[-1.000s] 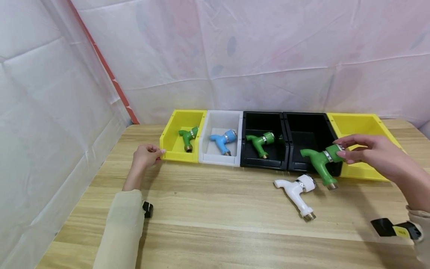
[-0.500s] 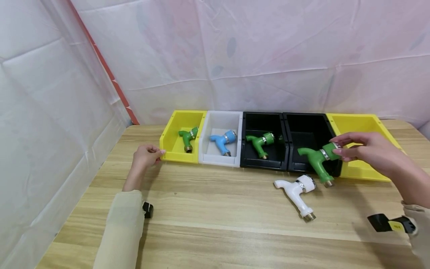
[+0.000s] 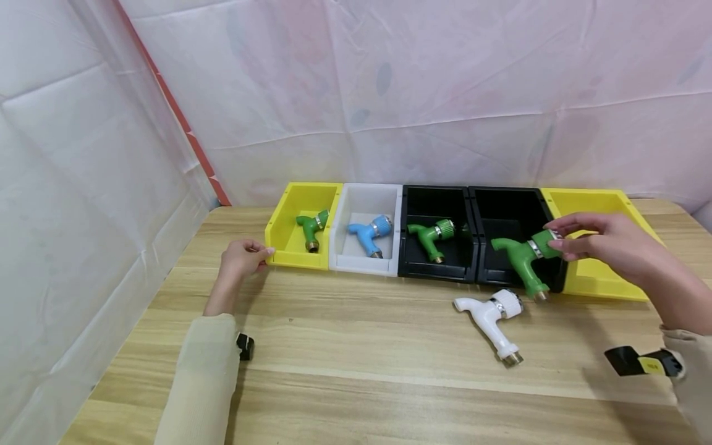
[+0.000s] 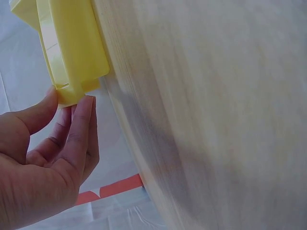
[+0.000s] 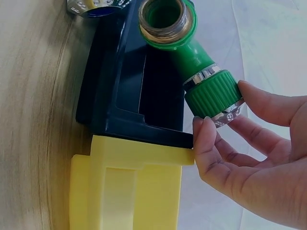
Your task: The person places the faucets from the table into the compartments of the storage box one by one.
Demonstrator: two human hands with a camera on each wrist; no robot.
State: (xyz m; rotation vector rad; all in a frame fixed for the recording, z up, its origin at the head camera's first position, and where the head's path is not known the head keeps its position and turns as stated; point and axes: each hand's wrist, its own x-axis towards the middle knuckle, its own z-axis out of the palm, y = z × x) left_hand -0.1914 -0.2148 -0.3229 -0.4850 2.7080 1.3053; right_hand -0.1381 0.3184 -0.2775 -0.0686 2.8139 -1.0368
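a big wooden table [image 3: 345, 346] fills most of the view. at its back sits a row of five bins: a yellow bin [image 3: 295, 213] on the left, a white bin [image 3: 364, 198], a black bin [image 3: 434, 201], a second black bin [image 3: 508, 213] and a yellow end bin [image 3: 597, 210] on the right. the first three bins each hold one tap, green, blue and green.

the right hand [image 3: 603, 244] pinches a green tap [image 3: 523, 259] by its ridged knob, with thumb and fingertips pressed on the knob. the tap hangs over the front edge of the second black bin, not inside it. a white tap [image 3: 492, 315] lies on the table just in front.

the left hand [image 3: 239, 256] touches the front corner of the left yellow bin, thumb and straight fingers on it.

the pinch is only on the round knob, so the tap could spin or slip out. its metal end hangs low near the bin's front wall, so it could bump the wall, push the bin, or drop onto the white tap.
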